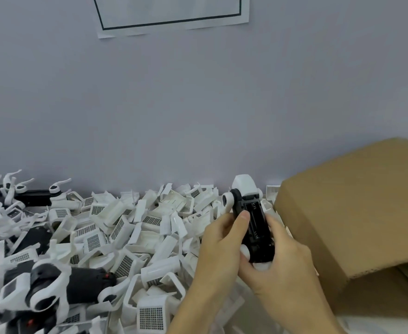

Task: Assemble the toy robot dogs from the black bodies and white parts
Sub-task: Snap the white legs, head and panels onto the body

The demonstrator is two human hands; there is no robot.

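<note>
In the head view, both hands were raised over the right part of the surface, holding one black body between them with its open underside turned toward the camera. The left hand curled round the body's left flank, its thumb laid across the upper edge; the right hand wrapped the right flank and lower end, fingers closed on it. A white head piece already sat on the far end of that body, and a white round joint showed at its upper left shoulder; another white knob peeked out low between the hands, though I could not tell whether it was seated. No full legs were visible on it, so this dog looked partly built, with the legs and probably a cover over the open underside left to fit. A deep heap of loose white parts covered the middle of the surface back to the wall. Toward the left edge lay several dogs with legs on, seemingly finished or close to it. A cardboard box stood at the right edge, just beside the hands. Judging by the heap, much assembly remained.
</note>
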